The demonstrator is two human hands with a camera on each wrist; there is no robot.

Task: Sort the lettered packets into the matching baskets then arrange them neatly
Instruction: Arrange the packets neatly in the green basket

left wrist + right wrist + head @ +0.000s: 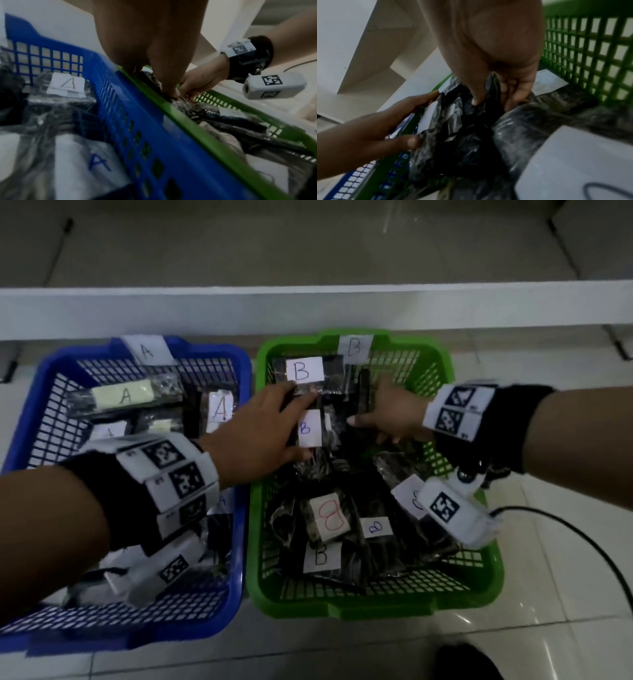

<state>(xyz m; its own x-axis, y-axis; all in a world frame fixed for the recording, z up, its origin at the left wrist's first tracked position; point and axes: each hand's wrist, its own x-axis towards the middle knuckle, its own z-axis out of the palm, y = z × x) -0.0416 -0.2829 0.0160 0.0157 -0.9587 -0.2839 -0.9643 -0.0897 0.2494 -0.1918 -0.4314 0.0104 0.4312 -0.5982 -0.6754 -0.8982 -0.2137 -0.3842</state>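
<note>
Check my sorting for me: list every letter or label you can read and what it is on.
"A": tag on blue basket rim.
"A": packets inside it.
"B": tag on green basket rim.
"B": packets inside it.
Square coded markers on wristbands: not readable text.

A basket (30, 419) left of B basket (442, 361)

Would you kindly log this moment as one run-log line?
phase: arranging | left hand: grips B packet | right hand: on same packet | place: green basket
</note>
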